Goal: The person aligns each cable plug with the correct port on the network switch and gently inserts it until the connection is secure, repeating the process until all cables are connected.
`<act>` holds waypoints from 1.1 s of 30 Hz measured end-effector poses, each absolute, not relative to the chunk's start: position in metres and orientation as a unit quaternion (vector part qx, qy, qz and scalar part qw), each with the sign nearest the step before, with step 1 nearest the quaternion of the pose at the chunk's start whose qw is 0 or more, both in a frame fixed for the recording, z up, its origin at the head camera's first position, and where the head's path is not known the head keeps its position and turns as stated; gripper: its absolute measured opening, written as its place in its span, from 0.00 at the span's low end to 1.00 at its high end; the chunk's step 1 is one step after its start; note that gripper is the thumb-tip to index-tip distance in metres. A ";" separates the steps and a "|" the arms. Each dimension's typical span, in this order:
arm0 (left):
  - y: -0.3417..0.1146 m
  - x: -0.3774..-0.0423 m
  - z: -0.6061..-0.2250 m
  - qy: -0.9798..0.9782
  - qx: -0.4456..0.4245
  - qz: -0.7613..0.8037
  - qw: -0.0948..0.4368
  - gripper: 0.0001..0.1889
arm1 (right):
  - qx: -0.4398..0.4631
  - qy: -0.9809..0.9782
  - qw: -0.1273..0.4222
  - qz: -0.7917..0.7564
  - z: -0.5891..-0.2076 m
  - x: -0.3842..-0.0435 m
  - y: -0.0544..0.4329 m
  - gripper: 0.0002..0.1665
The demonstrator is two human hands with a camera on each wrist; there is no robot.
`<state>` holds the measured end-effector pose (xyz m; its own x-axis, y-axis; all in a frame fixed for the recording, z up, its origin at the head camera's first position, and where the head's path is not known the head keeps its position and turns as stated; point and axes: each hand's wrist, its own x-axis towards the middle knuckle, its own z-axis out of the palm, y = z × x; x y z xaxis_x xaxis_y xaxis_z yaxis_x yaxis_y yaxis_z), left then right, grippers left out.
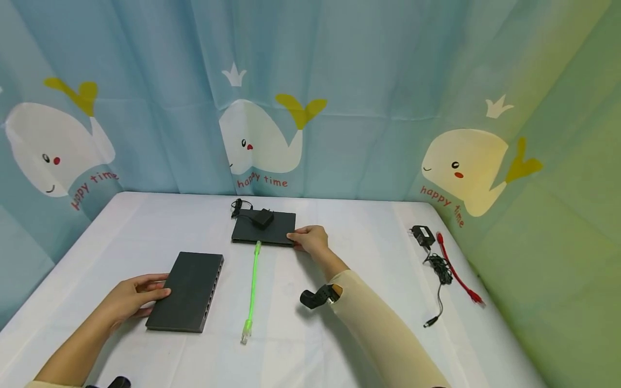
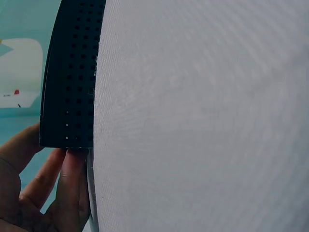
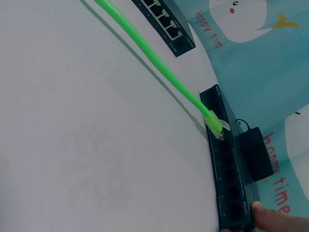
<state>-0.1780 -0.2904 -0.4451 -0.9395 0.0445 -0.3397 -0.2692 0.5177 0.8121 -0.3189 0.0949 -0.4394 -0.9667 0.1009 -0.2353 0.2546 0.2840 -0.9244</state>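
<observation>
Near the table's left side, my left hand (image 1: pixel 130 296) grips the left edge of a black network switch (image 1: pixel 186 291), thumb on top. The left wrist view shows its perforated side (image 2: pixel 79 72) above my fingers (image 2: pixel 72 181). Farther back, my right hand (image 1: pixel 312 238) pinches the right front corner of a second black network switch (image 1: pixel 278 229). On top of that one sits a black power adapter (image 1: pixel 262 218) with its cord. A green Ethernet cable (image 1: pixel 253 285) stretches towards me from the second switch's front; whether its far plug (image 3: pixel 216 125) is inserted, I cannot tell.
At the right lie another black power adapter (image 1: pixel 423 236) with a bundled cord (image 1: pixel 440 268) and a red Ethernet cable (image 1: pixel 456 272). A white cloth (image 1: pixel 368 237) covers the table. Behind it hangs a blue curtain (image 1: pixel 368 64) with whale prints.
</observation>
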 end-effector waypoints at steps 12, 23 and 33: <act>-0.291 -0.178 -0.444 0.859 -0.057 0.484 0.159 0.41 | 0.106 0.800 0.054 -0.589 -0.439 -0.327 0.067 0.13; -0.292 -0.178 -0.447 0.857 -0.057 0.487 0.159 0.41 | 0.114 0.802 0.055 -0.584 -0.440 -0.331 0.050 0.13; -0.290 -0.175 -0.447 0.853 -0.054 0.492 0.163 0.41 | 0.120 0.805 0.034 -0.580 -0.447 -0.319 0.051 0.14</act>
<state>-0.1746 -0.2903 -0.4474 -0.9413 0.0684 -0.3305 -0.2519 0.5094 0.8228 -0.3185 0.0514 -0.4469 -0.9690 0.1535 -0.1935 0.2323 0.2996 -0.9254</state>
